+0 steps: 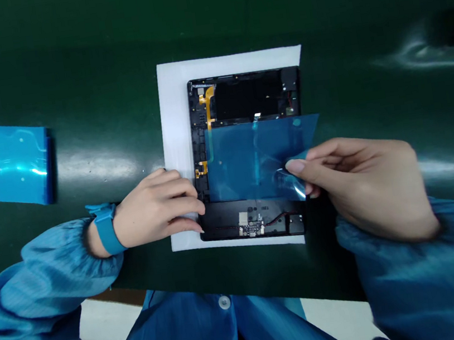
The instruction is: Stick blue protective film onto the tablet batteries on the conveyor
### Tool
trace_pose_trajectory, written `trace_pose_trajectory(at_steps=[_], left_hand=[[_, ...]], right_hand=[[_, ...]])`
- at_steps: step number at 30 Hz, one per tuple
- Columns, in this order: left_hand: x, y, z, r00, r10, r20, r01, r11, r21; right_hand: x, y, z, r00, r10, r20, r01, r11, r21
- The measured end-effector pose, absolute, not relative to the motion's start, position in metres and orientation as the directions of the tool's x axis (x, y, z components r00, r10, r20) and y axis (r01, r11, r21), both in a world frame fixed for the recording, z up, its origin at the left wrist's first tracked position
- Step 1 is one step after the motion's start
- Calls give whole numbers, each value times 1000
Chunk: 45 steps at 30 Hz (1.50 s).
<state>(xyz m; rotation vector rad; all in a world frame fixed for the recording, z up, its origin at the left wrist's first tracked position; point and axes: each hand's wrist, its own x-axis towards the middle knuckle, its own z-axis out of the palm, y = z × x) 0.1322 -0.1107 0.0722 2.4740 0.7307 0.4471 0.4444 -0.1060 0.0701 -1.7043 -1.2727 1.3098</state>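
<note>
An opened tablet (225, 215) lies on a white sheet (172, 115), its inner parts, an orange ribbon cable (208, 116) and a small circuit board (250, 225) showing. Over its middle is a clear blue film (238, 160); I cannot tell whether the film touches the parts beneath. My right hand (363, 179) pinches the film's right side between thumb and fingers, and the film bends there. At the tablet's left edge rests my left hand (160, 207), fingers loosely curled with the tips against the frame and nothing seen gripped in them.
A stack of blue film sheets (15, 163) lies at the left on the dark green table (110, 57). The table's near edge runs just in front of my body. A blue wrist strap (107, 229) is around my left wrist.
</note>
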Motion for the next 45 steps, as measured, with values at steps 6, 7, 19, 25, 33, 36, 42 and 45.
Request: trace_pose_trajectory(at_steps=[6, 7, 19, 25, 33, 36, 42, 45], left_hand=[[132, -111, 71, 798, 578, 171, 406, -725, 556], [132, -111, 71, 798, 577, 174, 404, -726, 556], [131, -111, 72, 801, 577, 163, 408, -724, 557], [131, -111, 72, 801, 577, 163, 412, -727, 549], [130, -111, 73, 794, 584, 169, 411, -721, 558], [131, -109, 82, 769, 617, 166, 430, -692, 579], [148, -88, 97, 791, 591, 156, 546, -798, 256], [161, -74, 95, 818, 563, 117, 547, -825, 144]], right_hand=[[444, -106, 70, 49, 936, -349, 320, -346, -882], [444, -106, 70, 51, 934, -353, 320, -350, -880], [444, -104, 71, 32, 923, -382, 302, -374, -877], [443, -104, 71, 18, 928, -371, 297, -360, -885], [444, -104, 71, -2, 945, -327, 334, -307, -891], [444, -104, 69, 5, 955, -296, 304, -284, -910], [442, -102, 59, 79, 975, -209, 156, -219, -963], [441, -101, 56, 104, 978, -181, 118, -193, -974]])
